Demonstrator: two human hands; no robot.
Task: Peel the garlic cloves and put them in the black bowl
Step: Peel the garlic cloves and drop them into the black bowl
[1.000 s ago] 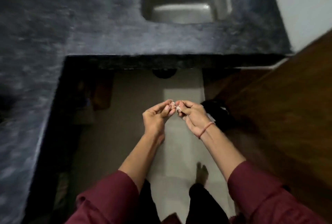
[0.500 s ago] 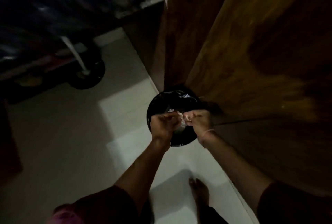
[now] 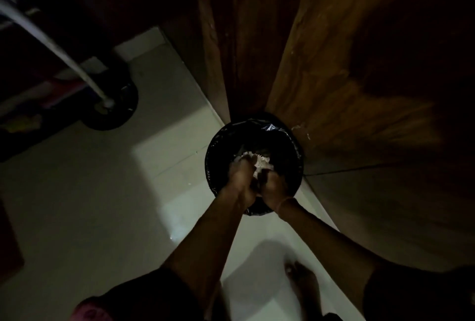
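Observation:
Both of my hands are held close together over the mouth of a round bin lined with a black bag (image 3: 222, 145) on the floor. My left hand (image 3: 240, 176) and my right hand (image 3: 276, 188) have their fingers curled inward and meet at the fingertips, pinching a small garlic clove that is mostly hidden between them in the dim light. Pale papery scraps (image 3: 261, 162) lie inside the bin just beyond my fingers. No black bowl is in view.
A brown wooden door panel (image 3: 347, 89) stands right behind the bin. A white pipe (image 3: 51, 45) slants down to a round black object (image 3: 113, 112) at the left. My bare foot (image 3: 303, 279) is on the pale tiled floor (image 3: 102, 192).
The view has swung from the dark counter and sink down to the floor. My hands, still together on the clove, have moved down over the black-lined bin.

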